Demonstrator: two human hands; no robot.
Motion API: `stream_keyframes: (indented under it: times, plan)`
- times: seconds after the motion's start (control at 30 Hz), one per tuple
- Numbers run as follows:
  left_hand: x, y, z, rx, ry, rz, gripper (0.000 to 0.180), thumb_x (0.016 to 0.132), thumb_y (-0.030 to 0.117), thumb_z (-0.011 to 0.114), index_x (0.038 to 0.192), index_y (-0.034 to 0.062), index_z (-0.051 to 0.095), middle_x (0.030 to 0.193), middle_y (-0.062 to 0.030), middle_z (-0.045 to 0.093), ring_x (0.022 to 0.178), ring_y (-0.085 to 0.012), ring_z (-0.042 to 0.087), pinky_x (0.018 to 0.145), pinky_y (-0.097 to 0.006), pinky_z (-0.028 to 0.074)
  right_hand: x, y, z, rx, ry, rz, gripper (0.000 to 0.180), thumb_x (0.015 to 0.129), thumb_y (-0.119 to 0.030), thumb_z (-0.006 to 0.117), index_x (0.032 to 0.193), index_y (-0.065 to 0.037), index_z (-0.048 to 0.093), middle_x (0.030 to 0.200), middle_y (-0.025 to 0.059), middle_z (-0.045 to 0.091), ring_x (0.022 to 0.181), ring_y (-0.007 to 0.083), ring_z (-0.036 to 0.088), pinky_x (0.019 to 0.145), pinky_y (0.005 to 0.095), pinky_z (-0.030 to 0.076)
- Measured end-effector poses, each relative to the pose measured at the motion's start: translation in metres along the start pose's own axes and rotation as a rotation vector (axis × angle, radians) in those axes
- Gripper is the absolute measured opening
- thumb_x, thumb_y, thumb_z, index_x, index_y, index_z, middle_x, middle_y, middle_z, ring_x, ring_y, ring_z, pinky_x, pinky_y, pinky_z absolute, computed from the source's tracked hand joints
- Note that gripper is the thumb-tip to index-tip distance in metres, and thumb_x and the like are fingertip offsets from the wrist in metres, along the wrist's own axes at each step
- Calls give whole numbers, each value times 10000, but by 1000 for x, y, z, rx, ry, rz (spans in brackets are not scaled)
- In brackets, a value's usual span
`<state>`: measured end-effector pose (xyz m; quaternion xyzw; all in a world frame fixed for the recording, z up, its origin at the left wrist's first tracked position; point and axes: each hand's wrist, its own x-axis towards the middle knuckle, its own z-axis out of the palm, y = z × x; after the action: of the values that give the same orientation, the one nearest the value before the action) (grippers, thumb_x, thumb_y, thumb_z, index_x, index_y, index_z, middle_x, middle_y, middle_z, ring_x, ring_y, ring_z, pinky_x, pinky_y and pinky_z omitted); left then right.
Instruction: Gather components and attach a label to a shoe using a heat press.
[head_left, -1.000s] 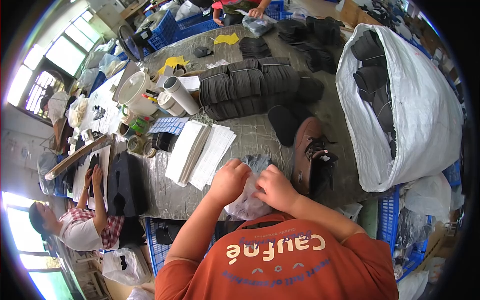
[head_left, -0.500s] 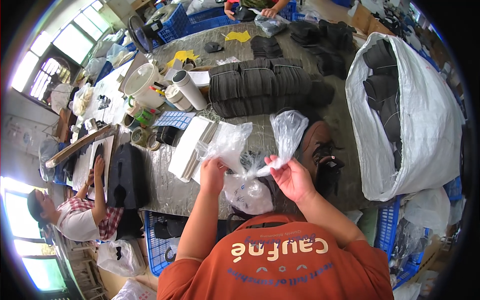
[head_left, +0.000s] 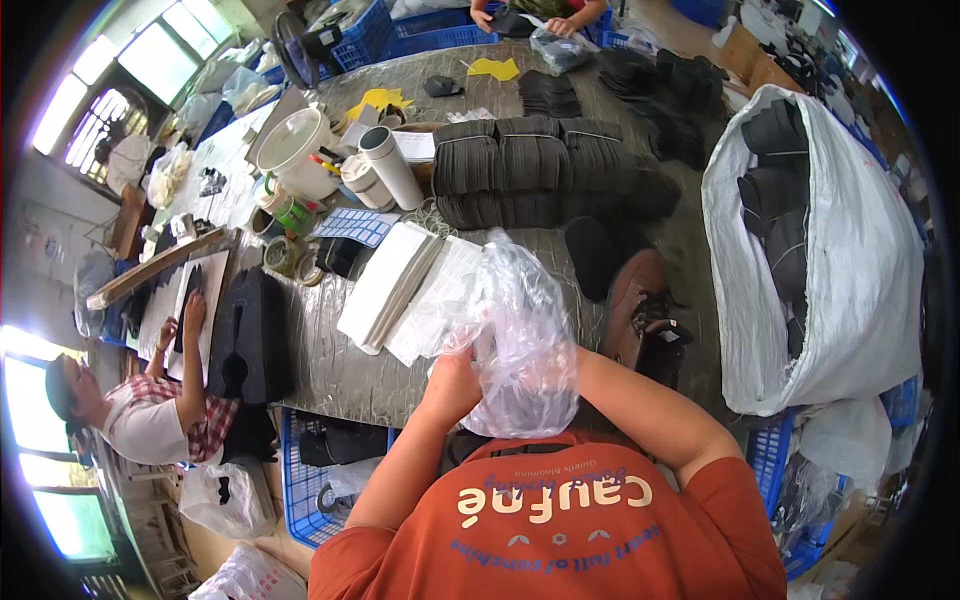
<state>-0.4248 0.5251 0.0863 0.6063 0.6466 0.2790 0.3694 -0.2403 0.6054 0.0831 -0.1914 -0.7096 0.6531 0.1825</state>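
A clear plastic bag (head_left: pixel 522 320) stands up, crumpled, at the table's near edge in front of my chest. My left hand (head_left: pixel 457 382) is closed on the bag's left side, its fingertips partly covered by the film. My right hand (head_left: pixel 562 368) is behind or inside the film on the other side; its fingers are hidden by the crumpled plastic. What the bag holds cannot be made out. Just left of it lies an open booklet of white printed sheets (head_left: pixel 395 290). To the right stands a brown lace-up shoe (head_left: pixel 628 305), with a black rounded pad (head_left: pixel 590 258) beyond it.
Bundled black pads (head_left: pixel 525 170) lie in rows across the table's middle. A large white woven sack (head_left: pixel 850 270) holding more bundles stands at right. A white tumbler (head_left: pixel 392 165) and bucket (head_left: pixel 295 145) sit at left. One co-worker (head_left: pixel 140 410) works at far left, another at the far edge.
My hands have come closer together and lower. The plastic bag, earlier stretched out between them, now rises in front of my right hand and covers it.
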Motion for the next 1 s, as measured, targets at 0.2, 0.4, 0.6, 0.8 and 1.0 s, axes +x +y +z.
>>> stream_keyframes:
  times: [0.2,0.4,0.6,0.8,1.0]
  plan:
    - [3,17,3,286,246,101,512,698,111,691,1166,3,514,910,-157,593,862,-317,591,785,-394,469,11,14,-21,-837,201,-43,426,833,-254,495,1227,-94,480,1196,147,546,1136,313,497,967,414,383]
    - [10,-49,-10,123,443,-50,275,731,54,567,996,-17,585,770,-173,630,703,-326,607,674,-384,472,2,-15,-80,-392,620,152,293,699,97,406,933,31,569,983,104,641,929,160,589,797,275,453]
    - [39,-60,-19,-941,499,-454,246,717,-23,534,955,-46,593,825,-94,628,708,-168,580,636,-261,444,-17,-13,-115,256,728,124,232,711,104,433,880,1,556,901,85,626,835,137,566,766,258,447]
    - [46,-97,-38,-1116,574,-618,250,866,148,526,1050,-20,537,888,-129,600,741,-217,589,614,-355,488,-41,-23,-136,544,1096,136,139,842,-51,451,931,-64,558,969,77,615,850,164,578,778,314,465]
    - [48,-60,-22,-1562,406,-502,291,933,262,481,1014,-13,529,938,-142,597,824,-251,607,783,-389,504,-32,-34,-126,835,1013,415,296,896,-279,523,1121,-88,545,1044,64,592,928,207,565,814,339,456]
